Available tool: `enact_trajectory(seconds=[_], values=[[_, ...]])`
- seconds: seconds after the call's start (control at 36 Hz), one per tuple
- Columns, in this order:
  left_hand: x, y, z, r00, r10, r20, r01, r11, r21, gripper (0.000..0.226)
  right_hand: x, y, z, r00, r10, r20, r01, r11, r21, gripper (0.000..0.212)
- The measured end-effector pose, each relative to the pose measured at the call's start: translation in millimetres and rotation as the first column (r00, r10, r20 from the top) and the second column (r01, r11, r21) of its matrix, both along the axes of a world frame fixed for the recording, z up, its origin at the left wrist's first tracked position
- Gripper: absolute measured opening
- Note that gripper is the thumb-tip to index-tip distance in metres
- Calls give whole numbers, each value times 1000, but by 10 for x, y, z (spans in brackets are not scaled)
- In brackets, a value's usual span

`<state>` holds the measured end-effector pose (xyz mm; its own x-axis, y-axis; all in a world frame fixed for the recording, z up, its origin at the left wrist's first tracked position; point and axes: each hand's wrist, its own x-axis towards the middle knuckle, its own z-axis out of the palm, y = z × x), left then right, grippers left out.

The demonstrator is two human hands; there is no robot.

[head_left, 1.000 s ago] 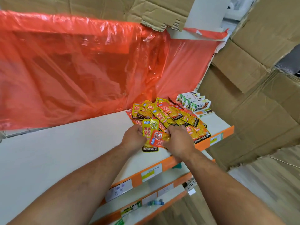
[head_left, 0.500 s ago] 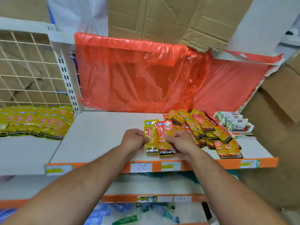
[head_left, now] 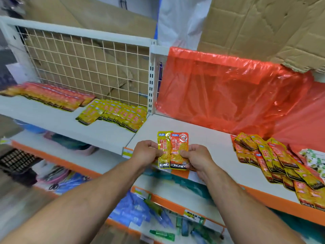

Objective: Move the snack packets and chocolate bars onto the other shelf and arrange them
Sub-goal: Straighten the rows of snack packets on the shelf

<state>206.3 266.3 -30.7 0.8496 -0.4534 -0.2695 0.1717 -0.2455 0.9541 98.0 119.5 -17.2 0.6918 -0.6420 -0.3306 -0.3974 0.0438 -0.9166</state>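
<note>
1. Nearest the camera, two bare forearms are stretched forward over the lower shelves, where blue and green packaged goods are seen blurred.
2. A yellow packet is pinched at its left edge by the left hand, whose fingers are curled closed around it.
3. An orange packet is gripped at its right edge by the right hand, likewise closed on it; the two packets are held upright and side by side (the orange one slightly overlapping the yellow), in the air over the front edge of the right shelf.
4. Further right on that same shelf, a loose pile of snack packets is spread in overlapping layers, yellow and orange mixed.
5. At the far right edge, white-and-green bars are partly seen just beside the pile.
6. On the left shelf, beyond the divider post, yellow packets are laid in tidy overlapping rows, and a row of orange-red packets is set further left, blurred.
7. Behind the left shelf a white wire grid is fixed; behind the right shelf a sheet of red plastic film is draped.
8. Furthest back, torn brown cardboard is propped above the film.
</note>
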Motion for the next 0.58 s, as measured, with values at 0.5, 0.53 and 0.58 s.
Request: enact_trajectory(seconds=[0.5, 0.53, 0.58], values=[[1305, 1086, -9, 996, 79, 48, -80, 997, 8, 9, 1374, 1006, -16, 998, 68, 1, -68, 997, -29, 11], [1421, 1154, -15, 995, 79, 53, -80, 997, 16, 10, 1483, 1082, -23, 998, 65, 4, -65, 997, -30, 13], [1653, 1283, -33, 995, 78, 67, -80, 996, 30, 9, 1693, 1224, -27, 998, 60, 7, -60, 998, -34, 16]])
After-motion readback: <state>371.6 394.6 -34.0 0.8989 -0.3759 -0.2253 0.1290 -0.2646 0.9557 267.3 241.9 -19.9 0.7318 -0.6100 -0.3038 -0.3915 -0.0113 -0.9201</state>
